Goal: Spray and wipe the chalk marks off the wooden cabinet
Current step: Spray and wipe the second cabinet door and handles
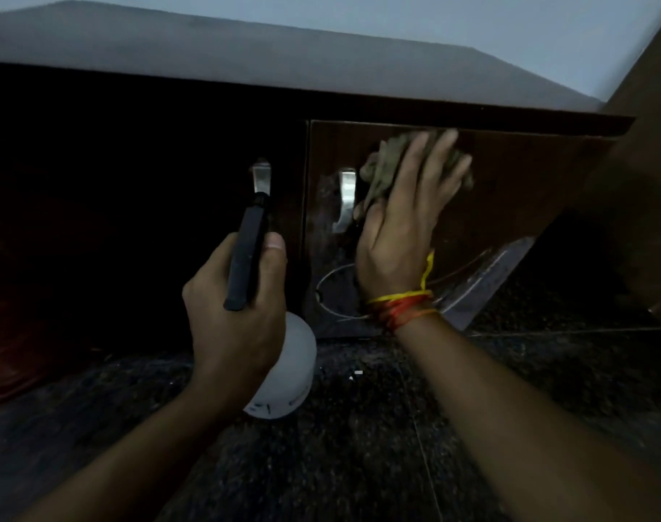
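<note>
Handles (pixel 347 199), two; cloth (pixel 387 163), one.

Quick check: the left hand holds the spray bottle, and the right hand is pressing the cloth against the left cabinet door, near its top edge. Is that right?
Not quite. The head view shows the right hand pressing the cloth against the right cabinet door, near its top edge, beside that door's metal handle. The rest holds: the left hand holds the spray bottle.
</note>
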### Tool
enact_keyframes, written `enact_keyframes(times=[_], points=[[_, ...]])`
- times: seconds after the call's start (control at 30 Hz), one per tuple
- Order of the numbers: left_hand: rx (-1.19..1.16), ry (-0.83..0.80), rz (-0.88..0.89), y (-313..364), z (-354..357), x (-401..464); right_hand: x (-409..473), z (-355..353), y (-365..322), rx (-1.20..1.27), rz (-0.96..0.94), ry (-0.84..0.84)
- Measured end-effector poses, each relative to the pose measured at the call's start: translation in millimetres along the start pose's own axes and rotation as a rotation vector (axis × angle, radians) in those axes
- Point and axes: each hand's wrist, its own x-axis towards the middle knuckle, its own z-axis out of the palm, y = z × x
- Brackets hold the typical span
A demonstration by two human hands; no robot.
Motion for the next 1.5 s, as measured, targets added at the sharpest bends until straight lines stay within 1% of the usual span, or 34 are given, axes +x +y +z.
enact_keyframes(times=[0.07,0.13,0.2,0.27,0.33,0.57,0.63,0.7,0.77,0.9,0.97,1.03,1.17,1.27,1.43,1.5], points=[[0.014,-0.006,-0.002,-3.4,-3.5,-1.1,3.0,0.7,-0.2,-0.011,-0.143,-0.036],[0.008,-0.009,-0.013,-3.9,-3.7,-1.8,-2.0,0.9,-0.3,0.006,-0.188,-0.043],[-0.006,-0.010,-0.025,-2.6,-2.7,-1.8,-11.0,-0.8,2.3,-0.038,-0.180,-0.034],[-0.024,-0.015,-0.029,-0.3,-1.9,-1.9,-19.7,-3.2,5.8,-0.158,-0.172,0.032],[-0.036,-0.023,-0.010,2.6,-1.6,-2.0,-25.8,-5.5,5.4,-0.209,-0.145,0.074],[-0.054,-0.050,-0.002,12.1,-6.7,-5.0,-41.2,-17.2,-4.4,-0.131,-0.014,-0.082],[-0.049,-0.047,-0.009,14.2,-8.3,-5.2,-40.7,-20.4,-12.6,-0.009,0.069,-0.057],[-0.051,-0.036,-0.009,17.2,-9.1,-4.7,-33.9,-21.2,-26.9,0.106,0.108,0.025],[-0.028,-0.027,0.010,18.6,-9.6,-4.8,-23.7,-16.0,-41.8,0.133,0.050,0.046],[-0.024,-0.028,0.010,18.8,-14.5,-6.6,-25.5,-1.4,-49.9,-0.072,-0.028,-0.054],[-0.037,-0.031,0.007,20.0,-18.5,-7.4,-35.8,-1.0,-43.1,-0.128,-0.047,-0.103],[-0.049,-0.041,0.012,22.9,-22.5,-7.3,-39.6,-2.4,-38.5,-0.149,-0.069,-0.117],[-0.048,-0.049,0.018,25.8,-27.6,-8.5,-20.2,-0.8,-48.7,-0.105,-0.058,-0.059],[-0.025,-0.070,0.022,23.0,-28.3,-11.2,-11.5,1.0,-50.4,-0.125,-0.067,0.004],[-0.030,-0.085,0.020,23.0,-27.3,-13.0,-33.8,-0.6,-47.9,-0.143,-0.030,-0.108],[-0.033,-0.079,0.020,24.8,-27.7,-11.6,-27.0,-3.1,-50.7,-0.154,-0.037,-0.119]])
